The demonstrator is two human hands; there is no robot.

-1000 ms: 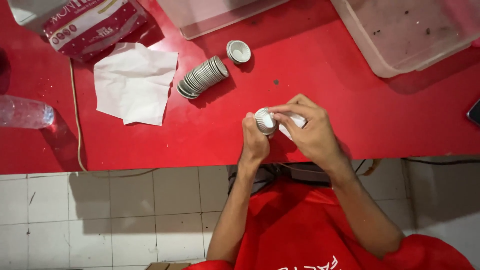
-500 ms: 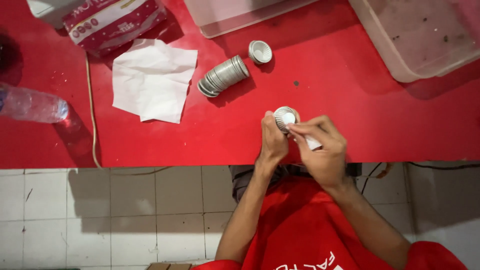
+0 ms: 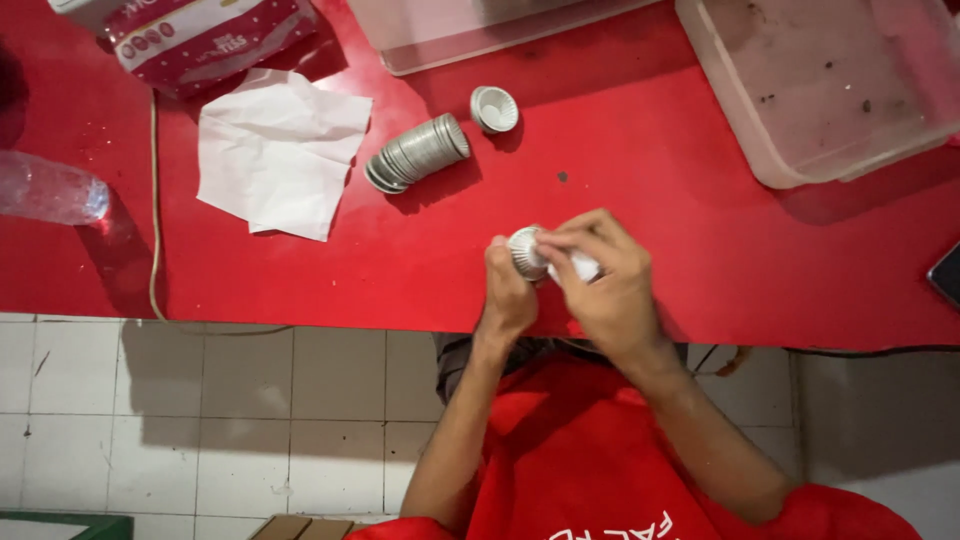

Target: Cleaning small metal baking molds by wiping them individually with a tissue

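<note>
Over the near edge of the red table [image 3: 700,240], my left hand [image 3: 507,292] grips a small fluted metal cup [image 3: 524,250] by its rim. My right hand [image 3: 605,285] presses a scrap of white tissue [image 3: 583,267] against the cup's side. Both hands touch the cup. Farther back lies a stack of the same metal cups [image 3: 418,152] on its side, with a single cup [image 3: 494,108] upright just beyond it.
A crumpled white tissue sheet [image 3: 280,150] lies left of the stack. A tissue pack [image 3: 205,38] sits at the back left, a plastic bottle [image 3: 48,188] at the far left, a clear tub [image 3: 830,90] at the back right and a clear tray [image 3: 470,30] behind the cups.
The hands have stayed together on the cup while the right fingers shifted the tissue over it. The view has drifted a little; the things on the table have not moved.
</note>
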